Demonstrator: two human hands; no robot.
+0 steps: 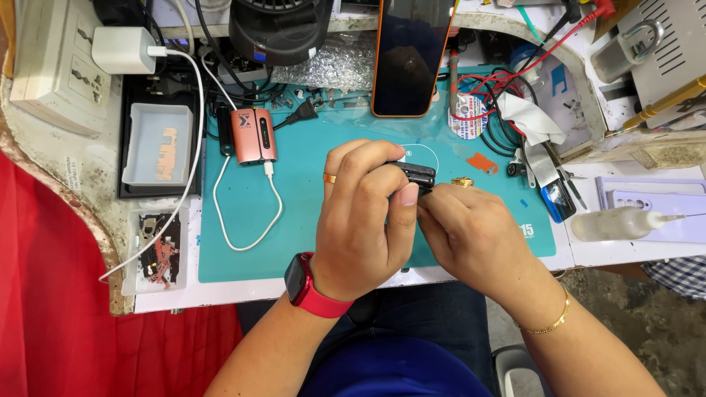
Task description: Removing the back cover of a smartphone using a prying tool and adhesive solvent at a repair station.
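Two hands hold a small black gadget (414, 175) just above the teal mat (243, 213) on the worktop, left hand (360, 220) fingers pinching it and right hand (471, 235) fingers pressed on its end, so a slip could drop it.

Mat (294, 242) left of hands open bar white cable (243, 242) — phone (408, 59), wires (500, 110) block far side.
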